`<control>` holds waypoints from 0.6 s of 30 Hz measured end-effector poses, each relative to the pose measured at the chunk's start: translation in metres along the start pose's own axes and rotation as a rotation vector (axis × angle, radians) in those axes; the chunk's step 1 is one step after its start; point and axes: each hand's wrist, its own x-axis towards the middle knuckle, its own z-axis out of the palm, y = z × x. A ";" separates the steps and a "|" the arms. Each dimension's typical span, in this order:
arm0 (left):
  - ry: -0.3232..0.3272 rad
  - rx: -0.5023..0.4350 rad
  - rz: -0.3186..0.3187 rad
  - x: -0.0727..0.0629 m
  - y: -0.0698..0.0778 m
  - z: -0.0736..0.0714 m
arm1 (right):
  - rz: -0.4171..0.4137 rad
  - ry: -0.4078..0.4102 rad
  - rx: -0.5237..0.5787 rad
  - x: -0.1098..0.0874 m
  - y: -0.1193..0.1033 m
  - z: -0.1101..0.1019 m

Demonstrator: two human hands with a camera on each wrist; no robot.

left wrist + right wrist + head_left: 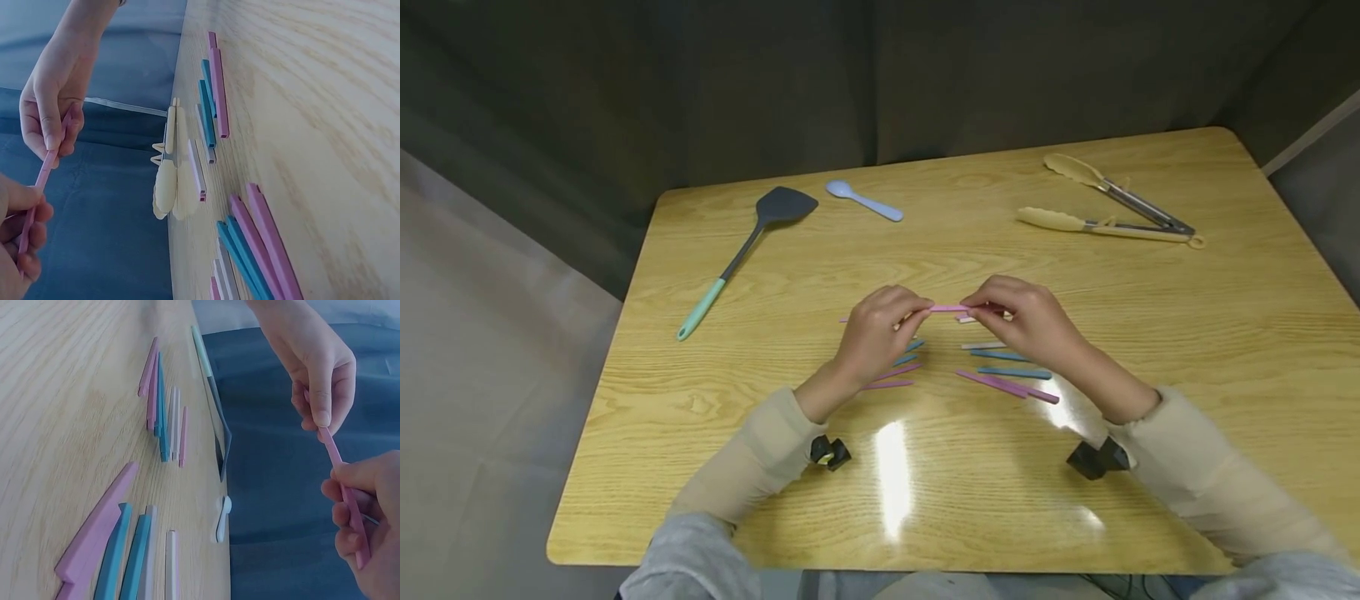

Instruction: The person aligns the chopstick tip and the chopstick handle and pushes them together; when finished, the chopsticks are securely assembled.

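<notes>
My left hand and right hand hold a slim pink plastic stick level above the table, one at each end. Thumb and fingers of each hand pinch it, and a short stretch shows between them. In the right wrist view its far end runs along the curled fingers of the right hand. Below lie two loose groups of similar sticks in pink, blue and whitish tones. One group, with a pink stick, is partly hidden by the left hand; the other, with a blue stick, lies under the right.
On the wooden table, a dark spatula with a mint handle lies at the left. A small light-blue spoon is near the back edge. Yellow tongs lie spread at the back right. Dark curtains hang behind.
</notes>
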 end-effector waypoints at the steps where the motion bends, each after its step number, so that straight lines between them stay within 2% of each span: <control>1: 0.005 0.004 0.001 0.000 0.000 0.000 | -0.001 0.005 -0.003 0.000 0.000 0.000; 7: 0.024 0.023 0.006 0.000 0.000 0.000 | 0.001 0.025 -0.007 -0.001 -0.002 0.002; 13: 0.008 0.034 0.007 -0.002 0.002 -0.001 | 0.017 0.015 0.007 -0.003 -0.003 0.004; 15: -0.016 0.037 0.000 -0.002 0.003 -0.002 | 0.029 -0.006 0.007 -0.003 -0.002 0.004; 18: -0.094 0.058 -0.028 0.001 0.004 -0.006 | 0.049 -0.048 0.003 -0.004 0.000 0.001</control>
